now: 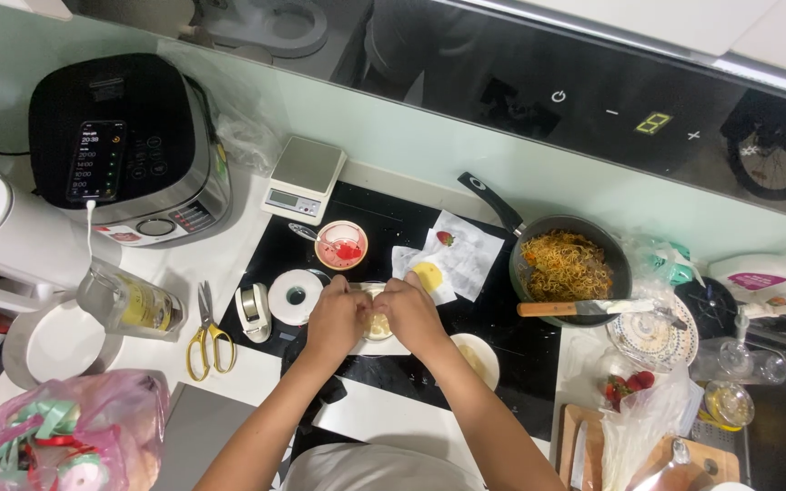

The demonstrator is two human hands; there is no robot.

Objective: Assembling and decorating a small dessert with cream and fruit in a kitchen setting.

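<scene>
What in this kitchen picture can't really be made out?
- Pale round thing, head view: mostly covered by the left hand and right hand; its kind is unclear.
- Fingers of both hands: curled under, so the grip is hidden.
- Scale display: too small to read.
- Pink bag: cut off by the bottom edge.
- Sink area: cut off by the right edge.

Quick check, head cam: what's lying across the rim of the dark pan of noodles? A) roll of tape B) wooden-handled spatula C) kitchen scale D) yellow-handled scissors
B: a wooden-handled spatula lies across the near rim of the pan of noodles; the scissors, tape roll and scale all sit off to the left on the counter.
</scene>
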